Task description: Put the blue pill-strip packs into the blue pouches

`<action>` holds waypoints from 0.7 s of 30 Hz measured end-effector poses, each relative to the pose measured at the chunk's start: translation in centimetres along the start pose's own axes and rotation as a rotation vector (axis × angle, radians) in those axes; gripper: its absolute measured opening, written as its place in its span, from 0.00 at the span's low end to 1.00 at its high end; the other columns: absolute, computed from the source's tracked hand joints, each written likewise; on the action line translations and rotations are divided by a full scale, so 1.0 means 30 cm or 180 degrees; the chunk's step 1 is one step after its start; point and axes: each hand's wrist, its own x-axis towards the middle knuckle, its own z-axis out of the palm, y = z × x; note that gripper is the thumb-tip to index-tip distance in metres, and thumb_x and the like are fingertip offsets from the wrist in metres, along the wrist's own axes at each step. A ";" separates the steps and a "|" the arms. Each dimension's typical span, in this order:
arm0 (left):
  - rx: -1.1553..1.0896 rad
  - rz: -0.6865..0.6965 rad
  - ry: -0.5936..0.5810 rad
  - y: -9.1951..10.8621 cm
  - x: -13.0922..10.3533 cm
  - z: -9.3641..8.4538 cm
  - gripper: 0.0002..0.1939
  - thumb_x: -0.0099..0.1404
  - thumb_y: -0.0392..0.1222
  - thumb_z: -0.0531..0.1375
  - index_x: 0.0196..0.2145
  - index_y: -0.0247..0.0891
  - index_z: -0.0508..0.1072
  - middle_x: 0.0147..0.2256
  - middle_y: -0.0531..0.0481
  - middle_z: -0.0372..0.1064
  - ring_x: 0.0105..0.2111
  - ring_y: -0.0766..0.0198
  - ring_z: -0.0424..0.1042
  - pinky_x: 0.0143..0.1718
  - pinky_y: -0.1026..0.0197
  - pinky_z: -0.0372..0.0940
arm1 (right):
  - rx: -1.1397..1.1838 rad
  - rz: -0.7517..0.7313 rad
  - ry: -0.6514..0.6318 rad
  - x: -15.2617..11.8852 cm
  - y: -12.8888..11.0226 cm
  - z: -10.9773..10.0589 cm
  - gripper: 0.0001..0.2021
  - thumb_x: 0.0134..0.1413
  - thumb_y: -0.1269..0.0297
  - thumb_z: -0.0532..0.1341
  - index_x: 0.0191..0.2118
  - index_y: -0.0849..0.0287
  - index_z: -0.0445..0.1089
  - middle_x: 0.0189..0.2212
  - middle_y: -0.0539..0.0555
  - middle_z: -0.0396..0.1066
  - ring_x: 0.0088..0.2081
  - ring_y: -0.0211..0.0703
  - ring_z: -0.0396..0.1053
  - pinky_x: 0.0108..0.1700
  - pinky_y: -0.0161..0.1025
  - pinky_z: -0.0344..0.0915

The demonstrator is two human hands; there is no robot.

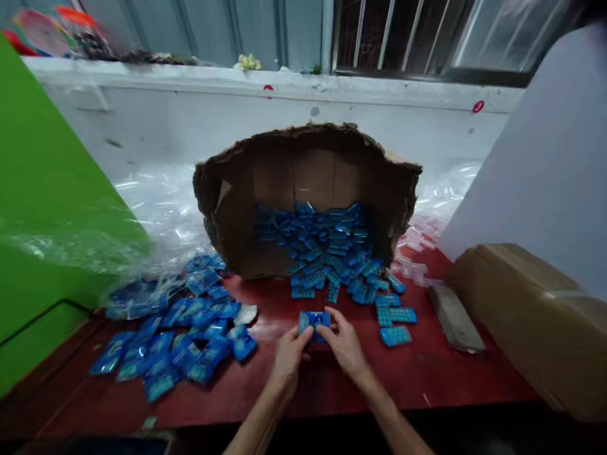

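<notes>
You've got one blue packet (313, 319) out in front of you, just above the worktop (455, 385), with the fingers of your left hand (290, 351) and right hand (345, 341) both clamped on it, thumbs on top. Progress-wise I'd call it partway: there's a decent pile of flat blue packets (190, 357) on your left, and a big heap of small blue packs (327, 246) spilling from the ragged carton (270, 170), so plenty left there. Can't tell if the one you're holding is done. Clutter: clear plastic film (161, 202) hangs over the back of the left pile (probably most in the way), some loose packs (396, 335) sit right, then a greyish flat thing (455, 319) beside a cardboard box (531, 316).
</notes>
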 end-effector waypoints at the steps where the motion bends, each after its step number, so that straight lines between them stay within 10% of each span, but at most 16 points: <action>1: -0.0024 -0.0045 -0.0057 -0.006 -0.003 0.004 0.16 0.42 0.46 0.63 0.24 0.29 0.72 0.15 0.53 0.65 0.14 0.72 0.60 0.13 0.70 0.53 | 0.0076 0.0084 -0.0167 0.001 0.000 0.004 0.15 0.36 0.60 0.62 0.33 0.63 0.68 0.25 0.49 0.67 0.26 0.34 0.62 0.31 0.32 0.60; 14: -0.0239 -0.0272 0.0127 -0.011 -0.033 0.054 0.16 0.40 0.47 0.64 0.23 0.32 0.69 0.15 0.53 0.67 0.16 0.69 0.65 0.17 0.68 0.59 | -0.0252 0.0016 0.0145 -0.040 0.027 0.052 0.13 0.50 0.57 0.52 0.26 0.62 0.64 0.18 0.46 0.60 0.20 0.32 0.58 0.21 0.29 0.56; 21: -0.0351 -0.0789 -0.0129 -0.005 -0.041 -0.007 0.14 0.45 0.46 0.63 0.23 0.33 0.65 0.14 0.54 0.65 0.14 0.70 0.63 0.14 0.70 0.55 | -0.3263 -0.0615 -0.0106 -0.087 -0.080 -0.232 0.15 0.46 0.72 0.54 0.43 0.55 0.63 0.42 0.53 0.63 0.42 0.42 0.61 0.42 0.35 0.57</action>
